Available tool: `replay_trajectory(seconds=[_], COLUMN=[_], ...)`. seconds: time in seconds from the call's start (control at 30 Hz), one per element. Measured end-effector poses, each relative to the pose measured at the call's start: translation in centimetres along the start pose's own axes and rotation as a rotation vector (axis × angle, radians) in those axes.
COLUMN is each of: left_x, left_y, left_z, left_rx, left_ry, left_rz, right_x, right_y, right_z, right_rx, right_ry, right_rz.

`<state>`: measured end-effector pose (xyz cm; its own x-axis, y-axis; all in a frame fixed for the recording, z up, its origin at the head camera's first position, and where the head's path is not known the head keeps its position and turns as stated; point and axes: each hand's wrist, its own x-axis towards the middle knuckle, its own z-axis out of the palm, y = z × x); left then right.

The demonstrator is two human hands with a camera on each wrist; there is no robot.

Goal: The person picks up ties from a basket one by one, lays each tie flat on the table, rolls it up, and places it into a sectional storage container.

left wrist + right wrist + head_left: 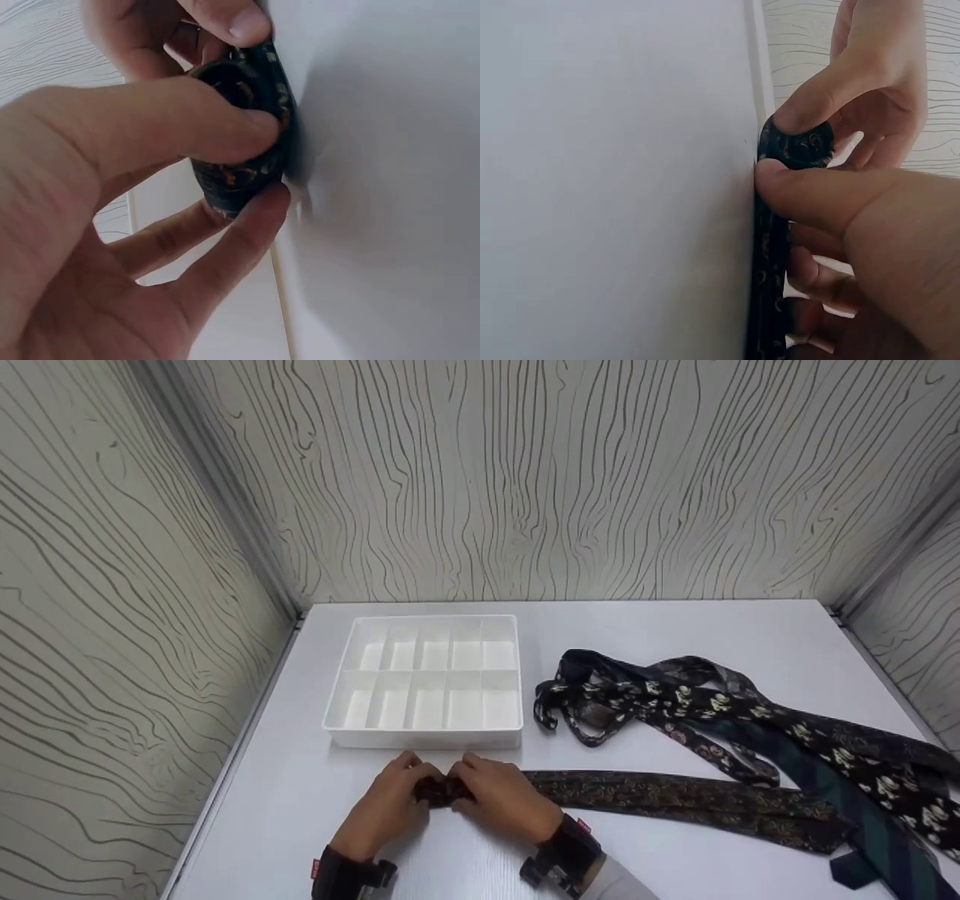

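A dark patterned necktie point(675, 801) lies stretched to the right across the white table, its left end wound into a small roll point(240, 176). My left hand point(388, 804) pinches that roll between thumb and fingers, as the left wrist view shows close up. Right beside it, my right hand point(504, 799) pinches the flat strip where it meets the roll; in the right wrist view the thumb point(780, 184) presses on the tie's edge. The coil stands on its edge against the table. Part of it is hidden behind the fingers.
Just beyond the hands stands a white divided box point(424, 739) with bare compartments. To the right, several other neckties point(720, 701) lie in a tangled heap, floral and dark striped, overlapping the far end of the patterned tie. Patterned panels point(480, 480) wall in the table.
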<state>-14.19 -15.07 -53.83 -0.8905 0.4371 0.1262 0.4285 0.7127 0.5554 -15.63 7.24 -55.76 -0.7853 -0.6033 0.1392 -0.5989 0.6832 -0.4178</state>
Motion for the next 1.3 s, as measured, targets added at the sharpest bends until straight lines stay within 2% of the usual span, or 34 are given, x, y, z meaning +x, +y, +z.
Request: replay_trajectory(seconds=[0.07, 0.3, 0.37, 0.57, 0.77, 0.87, 0.97, 1.07, 1.17, 1.3], left_x=[0.0, -0.2, -0.1, -0.1, 0.2, 0.4, 0.6, 0.7, 0.8, 0.9], left_y=[0.1, 0.9, 1.0, 0.9, 0.8, 0.8, 1.0, 1.4, 1.6, 1.8], left_z=[0.0, 0.3, 0.4, 0.5, 0.8, 1.0, 1.2, 1.7, 2.1, 2.3], left_rx=[0.005, 0.065, 0.037, -0.14, -0.05, -0.068, -0.09, -0.053, 0.007, 0.043], left_ry=[0.009, 0.032, 0.031, -0.012, 0.011, -0.005, -0.02, -0.021, -0.028, -0.024], left_rz=[-0.001, 0.023, 0.004, -0.051, -0.001, 0.025, 0.041, 0.053, 0.07, 0.096], right_x=[0.0, 0.2, 0.3, 0.3, 0.5, 0.4, 0.2, 0.1, -0.1, -0.2], right_y=[0.0, -0.3, -0.3, 0.1, 0.6, 0.6, 0.5, 0.6, 0.8, 1.1], right_z=[0.0, 0.2, 0.4, 0.5, 0.1, -0.4, -1.1, -1.6, -1.7, -1.7], right_rx=[-0.005, 0.135, 0.151, 0.216, 0.332, 0.367, 0.305, 0.153, 0.022, 0.0], right_ry=[-0.001, -0.021, -0.019, -0.014, -0.029, -0.058, -0.081, -0.061, -0.027, -0.009], right_rz=[-0.006, 0.039, 0.044, 0.037, 0.034, 0.035, 0.072, 0.098, 0.081, 0.045])
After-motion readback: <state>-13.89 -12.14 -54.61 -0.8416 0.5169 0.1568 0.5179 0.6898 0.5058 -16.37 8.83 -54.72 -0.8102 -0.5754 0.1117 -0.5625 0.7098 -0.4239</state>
